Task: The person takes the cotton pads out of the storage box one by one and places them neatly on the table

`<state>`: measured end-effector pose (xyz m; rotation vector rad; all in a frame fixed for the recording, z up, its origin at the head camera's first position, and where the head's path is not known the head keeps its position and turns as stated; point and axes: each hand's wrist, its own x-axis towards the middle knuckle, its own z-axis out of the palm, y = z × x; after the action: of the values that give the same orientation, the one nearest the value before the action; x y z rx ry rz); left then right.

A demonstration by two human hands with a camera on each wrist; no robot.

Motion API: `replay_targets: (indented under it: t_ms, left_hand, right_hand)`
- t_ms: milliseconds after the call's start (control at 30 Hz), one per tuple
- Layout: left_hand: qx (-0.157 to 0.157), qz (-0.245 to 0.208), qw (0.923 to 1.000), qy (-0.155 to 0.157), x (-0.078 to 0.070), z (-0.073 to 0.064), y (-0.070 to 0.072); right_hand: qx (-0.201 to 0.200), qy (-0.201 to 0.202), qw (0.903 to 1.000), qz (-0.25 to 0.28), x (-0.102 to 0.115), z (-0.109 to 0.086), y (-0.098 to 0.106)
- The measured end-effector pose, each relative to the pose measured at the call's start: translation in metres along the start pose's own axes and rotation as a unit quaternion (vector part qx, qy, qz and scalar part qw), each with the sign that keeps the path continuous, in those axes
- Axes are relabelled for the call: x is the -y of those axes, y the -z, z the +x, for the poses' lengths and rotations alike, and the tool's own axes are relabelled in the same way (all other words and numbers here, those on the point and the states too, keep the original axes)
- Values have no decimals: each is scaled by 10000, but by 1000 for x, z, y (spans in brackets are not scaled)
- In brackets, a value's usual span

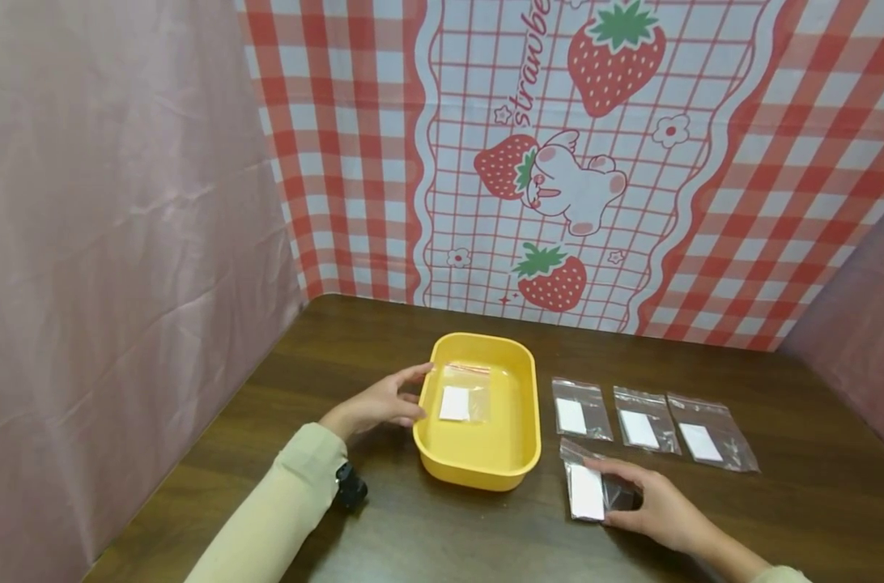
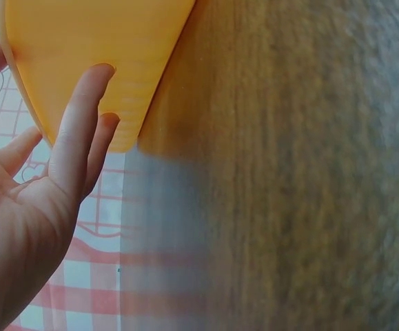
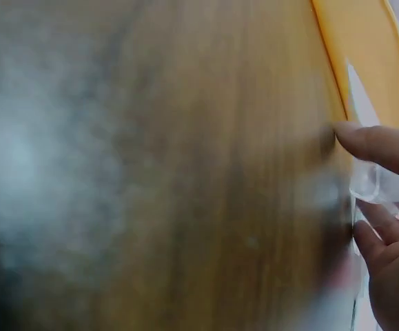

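Note:
My left hand (image 1: 384,402) touches the left side of a yellow plastic tray (image 1: 515,470), its fingers fairly straight along the outer wall (image 2: 54,41). Inside the tray lies a clear zip-lock bag (image 1: 478,405) with a white rectangular card or block in it. To the right of the tray, my right hand (image 1: 656,506) holds another zip-lock bag (image 1: 586,491) with a white rectangle inside, its edges between thumb and fingers. The right wrist view catches part of that clear bag (image 3: 366,181) beside the fingers; its contact with the table is hard to tell.
Behind the right hand, three more zip-lock bags lie in a row: a left one (image 1: 582,410), a middle one (image 1: 647,421) and a right one (image 1: 711,433). The brown wooden table (image 1: 325,348) ends at a strawberry-print cloth (image 1: 558,162). A pink curtain (image 1: 121,243) borders the left.

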<state>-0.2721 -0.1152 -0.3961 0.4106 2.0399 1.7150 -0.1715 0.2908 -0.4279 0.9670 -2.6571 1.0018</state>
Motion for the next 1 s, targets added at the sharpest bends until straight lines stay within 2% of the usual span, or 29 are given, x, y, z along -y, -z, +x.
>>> replay_targets:
  t_ms: [100, 267, 533, 733, 900, 1000]
  left_hand:
    - [52, -68, 10000, -46, 0, 1, 0]
    - [83, -148, 9998, -102, 1, 1, 0]
    - [42, -174, 9998, -52, 1, 0, 0]
    - [77, -233, 9997, -61, 0, -1, 1]
    - [64, -223, 9997, -59, 1, -1, 0]
    - [87, -217, 9997, -76, 1, 0, 0]
  right_hand:
    - [246, 41, 9996, -147, 0, -2, 2]
    - [608, 257, 9978, 0, -2, -2, 4]
    - [779, 761, 9941, 23, -5, -1, 6]
    - [626, 754, 9952, -42, -2, 0, 4]
    - [158, 643, 9977, -127, 3, 4, 0]
    - [-196, 179, 9996, 5, 7, 8, -1]
